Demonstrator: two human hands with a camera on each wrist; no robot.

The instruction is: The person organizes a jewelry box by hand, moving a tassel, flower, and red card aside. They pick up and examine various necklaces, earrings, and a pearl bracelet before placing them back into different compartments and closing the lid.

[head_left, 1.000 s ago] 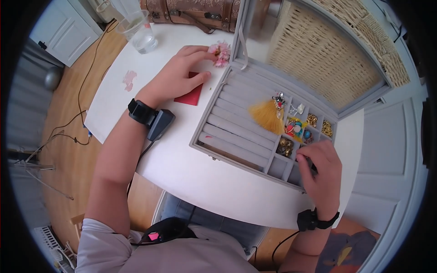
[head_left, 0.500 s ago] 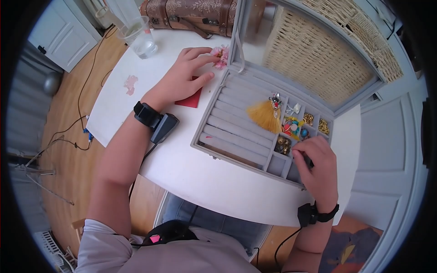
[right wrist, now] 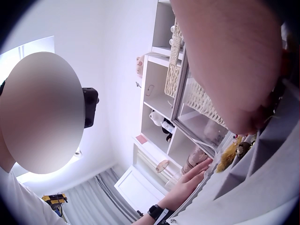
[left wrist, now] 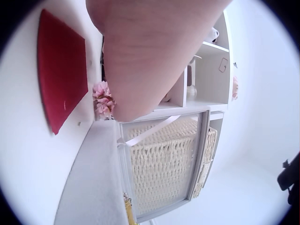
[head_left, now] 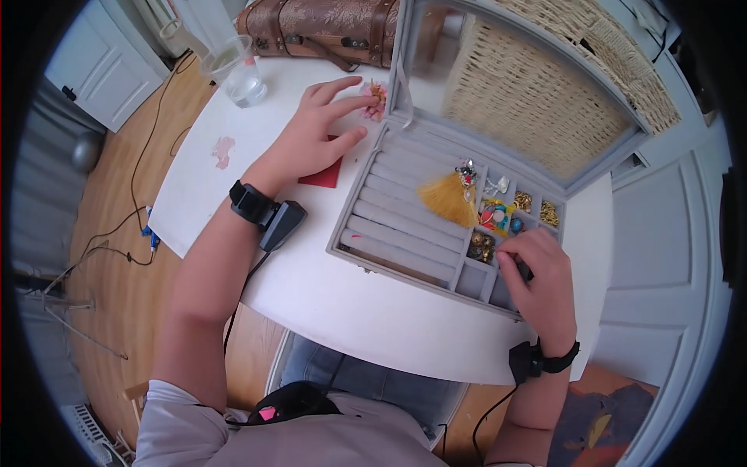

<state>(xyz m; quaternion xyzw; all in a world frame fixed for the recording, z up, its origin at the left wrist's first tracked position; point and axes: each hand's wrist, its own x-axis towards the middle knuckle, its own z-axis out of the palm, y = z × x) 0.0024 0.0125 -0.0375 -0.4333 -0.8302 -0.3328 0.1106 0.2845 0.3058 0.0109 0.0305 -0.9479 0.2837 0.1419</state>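
A grey jewellery box (head_left: 348, 222) stands with its glass lid (head_left: 405, 70) raised. My left hand (head_left: 311, 140) hovers left of it over a red square (head_left: 323, 175), fingers spread, one fingertip at a pink flower ornament (head_left: 372, 101). My right hand (head_left: 541, 280) reaches into the box's small compartments, fingers curled, thumb and forefinger close together; I cannot tell what is between them. Near it lie brown-gold beads (head_left: 482, 247), a colourful piece (head_left: 496, 215) and gold chains (head_left: 549, 213). A yellow tassel earring (head_left: 450, 196) lies across the padded ring rolls (head_left: 405, 233).
A clear plastic cup (head_left: 245, 86) with liquid stands at the table's back left. Behind are a brown suitcase-style box (head_left: 319, 31) and a woven basket (head_left: 537, 101). The white table (head_left: 373, 319) has a curved front edge.
The left forefinger has lifted from the flower and the left fingers are more spread. The flower shows a different side. The right hand stays at the compartments. The head view has shifted slightly.
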